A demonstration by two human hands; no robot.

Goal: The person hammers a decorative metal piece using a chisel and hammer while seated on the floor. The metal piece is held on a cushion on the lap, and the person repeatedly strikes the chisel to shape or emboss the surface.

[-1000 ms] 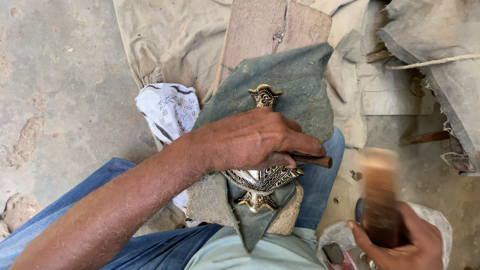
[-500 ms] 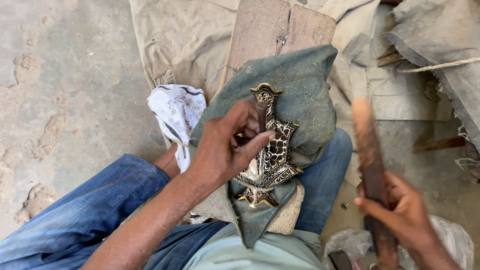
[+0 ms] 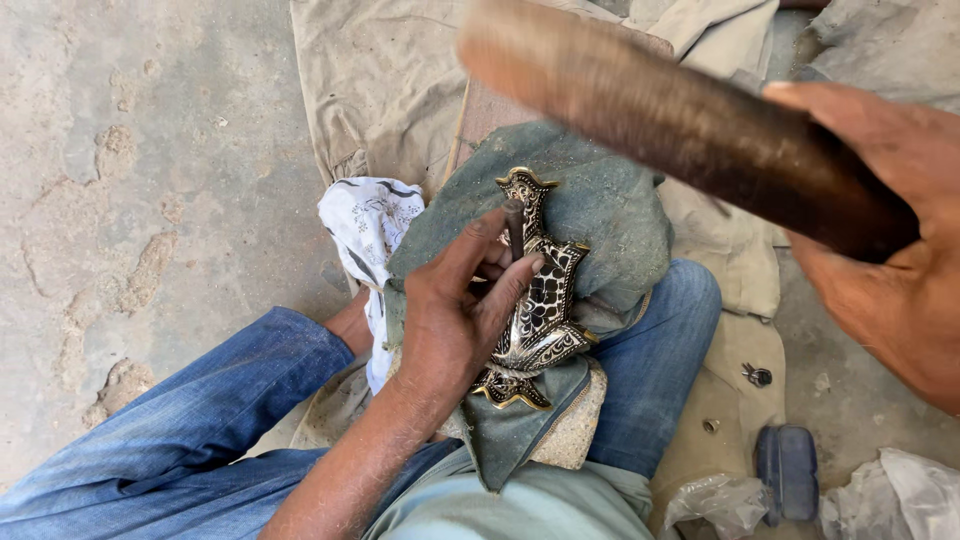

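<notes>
Head view: the person sits, legs in blue jeans, looking down at the lap.
Ornament: a flat brass ornamental plate (image 3: 545, 305) with black-filled cut patterns and gold scalloped edges, lying on a grey-green cloth (image 3: 610, 200) over the knee.
Left hand (image 3: 455, 320): grip closed around a thin dark metal punch (image 3: 514, 228), tip standing on the plate.
Right hand (image 3: 890, 250): grip clamped on a dark wooden mallet (image 3: 680, 125), raised and blurred.
Beside: a white patterned rag (image 3: 365, 225).
</notes>
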